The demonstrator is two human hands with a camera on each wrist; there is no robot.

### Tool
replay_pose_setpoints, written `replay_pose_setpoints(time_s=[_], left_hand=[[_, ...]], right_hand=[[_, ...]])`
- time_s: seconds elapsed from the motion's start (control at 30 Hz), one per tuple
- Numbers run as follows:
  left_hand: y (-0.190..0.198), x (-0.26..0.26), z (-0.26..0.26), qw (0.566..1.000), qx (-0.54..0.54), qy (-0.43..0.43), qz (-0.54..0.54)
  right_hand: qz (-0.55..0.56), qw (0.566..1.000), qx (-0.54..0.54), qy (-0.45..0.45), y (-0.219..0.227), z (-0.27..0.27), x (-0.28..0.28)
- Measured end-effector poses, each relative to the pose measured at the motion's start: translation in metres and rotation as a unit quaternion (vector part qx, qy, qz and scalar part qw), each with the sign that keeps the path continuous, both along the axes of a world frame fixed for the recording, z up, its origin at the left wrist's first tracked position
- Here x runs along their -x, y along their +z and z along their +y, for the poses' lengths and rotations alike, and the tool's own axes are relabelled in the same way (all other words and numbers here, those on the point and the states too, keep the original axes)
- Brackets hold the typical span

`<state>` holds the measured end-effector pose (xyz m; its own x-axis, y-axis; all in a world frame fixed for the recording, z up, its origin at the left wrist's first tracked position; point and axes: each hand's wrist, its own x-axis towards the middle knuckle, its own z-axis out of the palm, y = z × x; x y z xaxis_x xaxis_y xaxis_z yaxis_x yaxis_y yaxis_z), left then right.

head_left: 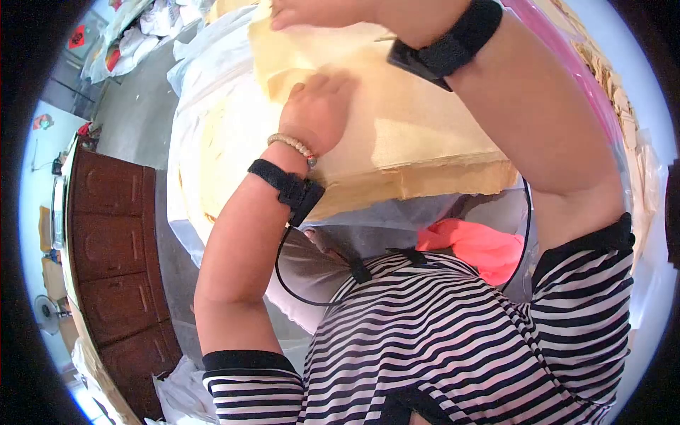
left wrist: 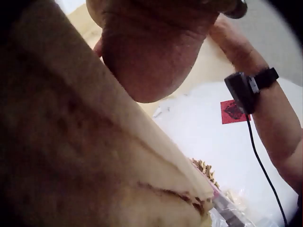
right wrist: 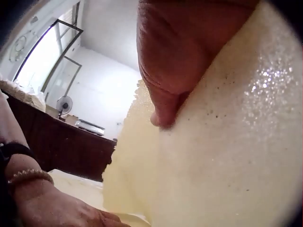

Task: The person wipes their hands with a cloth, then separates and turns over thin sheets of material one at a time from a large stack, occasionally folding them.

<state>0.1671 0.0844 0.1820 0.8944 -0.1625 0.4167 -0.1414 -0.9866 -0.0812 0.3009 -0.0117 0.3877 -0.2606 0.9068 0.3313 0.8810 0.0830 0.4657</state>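
A stack of pale yellow sheets (head_left: 418, 134) with rough edges lies under both hands. My left hand (head_left: 319, 110) rests on the top sheet, its fingers extended and slightly blurred. At the top of the head view, my right hand (head_left: 333, 13) lies over the far part of the sheets, partly cut off by the frame. In the right wrist view, the thumb side of my right hand (right wrist: 177, 52) touches the sheet surface (right wrist: 213, 161); its other fingers are hidden. That view also has my left hand (right wrist: 57, 205) beside the ragged sheet edge.
Clear plastic (head_left: 188, 127) spreads around the stack's left side. A dark red wooden cabinet (head_left: 113, 234) stands to the left across grey floor. Pink-red cloth (head_left: 474, 244) lies below the stack's near edge, close to my body. Cables run from both wrist cameras.
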Motion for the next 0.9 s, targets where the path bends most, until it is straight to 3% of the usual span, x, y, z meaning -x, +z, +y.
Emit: replay_pose_setpoints(time_s=[0.13,0.27,0.33,0.37,0.47,0.53,0.6,0.67,0.77,0.87,0.9], left_hand=[[0.008,-0.004,-0.003,0.999,0.0,0.05,0.023],[0.031,-0.015,-0.015,0.992,0.017,0.106,0.062],[0.044,-0.013,-0.016,0.993,0.067,0.095,0.025],[0.048,-0.016,-0.012,0.989,0.023,0.14,0.048],[0.04,-0.023,0.021,0.974,0.043,0.082,-0.207],[0.066,-0.015,0.021,0.958,0.0,0.09,-0.273],[0.09,-0.01,0.02,0.947,-0.087,0.099,-0.292],[0.129,-0.004,-0.005,0.953,-0.017,0.175,-0.247],[0.104,-0.05,0.048,0.944,0.028,0.132,-0.302],[0.087,-0.075,0.084,0.983,0.15,0.098,-0.051],[0.106,-0.061,0.059,0.988,0.123,0.09,0.032]], right_hand=[[-0.001,1.0,0.001,0.016,-0.003,0.008,0.044],[0.069,0.996,-0.03,-0.038,-0.002,-0.01,0.044],[0.173,0.981,-0.077,-0.038,0.009,-0.043,0.053],[0.204,0.972,-0.117,-0.025,0.002,-0.059,0.065],[0.289,0.927,-0.24,0.026,-0.059,-0.101,0.112],[0.446,0.892,-0.004,-0.075,-0.098,-0.122,0.132],[0.488,0.863,-0.01,-0.133,-0.15,-0.116,0.116],[0.496,0.844,-0.07,-0.189,-0.174,-0.102,0.083],[0.387,0.879,-0.054,-0.273,-0.174,-0.08,0.047],[0.388,0.868,0.002,-0.311,-0.179,-0.053,0.02],[0.399,0.855,0.024,-0.331,-0.177,-0.044,0.016]])
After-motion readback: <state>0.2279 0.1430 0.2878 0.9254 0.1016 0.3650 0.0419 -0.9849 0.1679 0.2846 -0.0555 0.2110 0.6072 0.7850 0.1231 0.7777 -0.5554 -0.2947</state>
